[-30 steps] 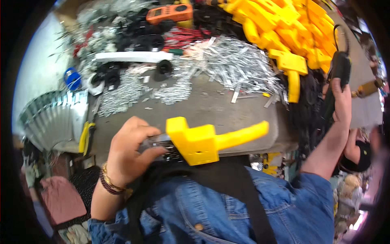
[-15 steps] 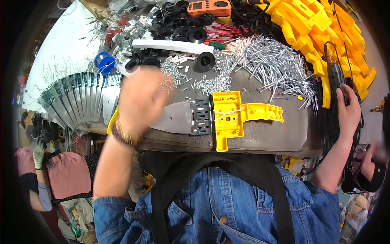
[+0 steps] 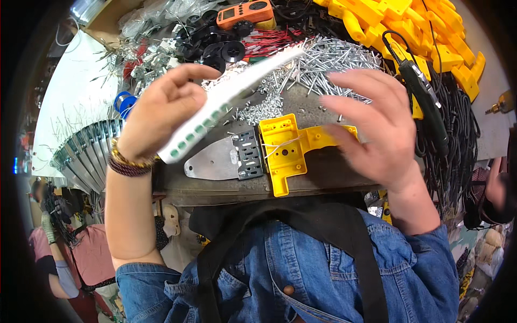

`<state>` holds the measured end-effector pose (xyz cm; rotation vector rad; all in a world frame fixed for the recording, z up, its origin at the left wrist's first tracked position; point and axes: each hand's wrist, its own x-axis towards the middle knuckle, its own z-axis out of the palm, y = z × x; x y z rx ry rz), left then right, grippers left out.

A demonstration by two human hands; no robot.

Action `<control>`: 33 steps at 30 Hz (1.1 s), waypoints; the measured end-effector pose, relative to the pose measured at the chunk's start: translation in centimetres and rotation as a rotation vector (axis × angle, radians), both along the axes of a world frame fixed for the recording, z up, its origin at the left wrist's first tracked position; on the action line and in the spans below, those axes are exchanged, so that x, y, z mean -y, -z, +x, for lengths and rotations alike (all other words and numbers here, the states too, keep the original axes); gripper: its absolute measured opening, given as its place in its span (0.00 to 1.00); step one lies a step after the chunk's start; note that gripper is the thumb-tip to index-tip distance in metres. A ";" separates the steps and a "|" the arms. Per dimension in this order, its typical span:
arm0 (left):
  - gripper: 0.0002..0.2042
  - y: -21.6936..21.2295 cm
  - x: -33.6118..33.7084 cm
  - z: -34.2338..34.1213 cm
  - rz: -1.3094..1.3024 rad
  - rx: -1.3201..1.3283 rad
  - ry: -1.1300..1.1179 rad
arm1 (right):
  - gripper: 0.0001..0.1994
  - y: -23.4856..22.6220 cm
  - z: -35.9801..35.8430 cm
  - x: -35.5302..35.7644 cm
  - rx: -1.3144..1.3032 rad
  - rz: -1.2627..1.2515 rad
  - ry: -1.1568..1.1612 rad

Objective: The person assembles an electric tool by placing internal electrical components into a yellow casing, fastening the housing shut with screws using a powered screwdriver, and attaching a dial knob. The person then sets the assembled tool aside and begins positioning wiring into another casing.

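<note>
My left hand [image 3: 169,107] grips a long white strip [image 3: 229,97] near its middle, between thumb and fingers. The strip tilts up to the far right, and a row of green round spots shows along its near side. Under it lies a yellow half-shell housing with a handle [image 3: 285,177], its hollow side up. A thin white wire crosses the housing. Joined to its left side is a flat metal plate [image 3: 212,160] with a dark slotted section. My right hand [image 3: 374,126], blurred, hovers with fingers spread above the handle end and holds nothing.
A black corded hand tool [image 3: 423,102] leans beside hanging black cables [image 3: 458,129]. Long screws [image 3: 339,59] and small screws [image 3: 261,110] lie behind the housing. Yellow shells [image 3: 431,32] fill the far right. Metal plates [image 3: 89,148] fan out at left. Another person's gloved hand [image 3: 47,229] shows far left.
My left hand has lifted the white strip from the pile of parts and tilted it. My right hand has let go of the black tool and moved left over the housing.
</note>
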<state>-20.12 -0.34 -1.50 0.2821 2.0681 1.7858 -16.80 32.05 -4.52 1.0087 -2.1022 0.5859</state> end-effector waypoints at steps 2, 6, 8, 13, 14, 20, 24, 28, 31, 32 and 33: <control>0.21 0.2 -1.6 1.6 0.049 0.091 0.090 | 0.19 -0.8 -0.1 2.6 0.022 -0.022 -0.105; 0.17 1.5 -3.2 3.5 0.333 0.282 0.090 | 0.14 1.5 -1.1 2.8 0.254 -0.067 -0.227; 0.16 3.0 -2.8 3.8 0.515 0.368 0.083 | 0.11 1.4 -0.4 3.6 0.329 -0.123 -0.264; 0.15 4.5 -3.9 4.9 0.722 0.415 0.069 | 0.09 1.8 0.6 4.0 0.396 -0.278 -0.284; 0.17 5.1 -3.2 4.3 0.761 0.416 0.155 | 0.08 1.6 1.0 3.8 0.511 -0.331 -0.300; 0.17 6.4 -6.5 8.3 0.337 0.010 -0.133 | 0.08 1.8 1.7 3.3 0.896 -0.348 -0.302; 0.07 5.9 -7.9 9.4 0.338 -0.027 -0.318 | 0.07 2.2 2.0 3.4 0.758 -0.402 -0.300; 0.06 6.4 -8.1 9.8 0.508 -0.081 -0.312 | 0.06 2.5 1.9 3.4 0.721 -0.350 -0.334; 0.07 6.1 -8.2 9.7 0.334 -0.046 -0.417 | 0.07 2.5 1.5 3.8 0.503 -0.235 -0.297; 0.09 6.1 -6.4 9.1 0.302 -0.013 -0.428 | 0.08 2.5 1.5 3.9 0.292 -0.189 -0.251; 0.16 6.8 -4.8 7.6 0.505 -0.024 -0.572 | 0.08 2.5 1.8 3.6 0.294 -0.229 -0.235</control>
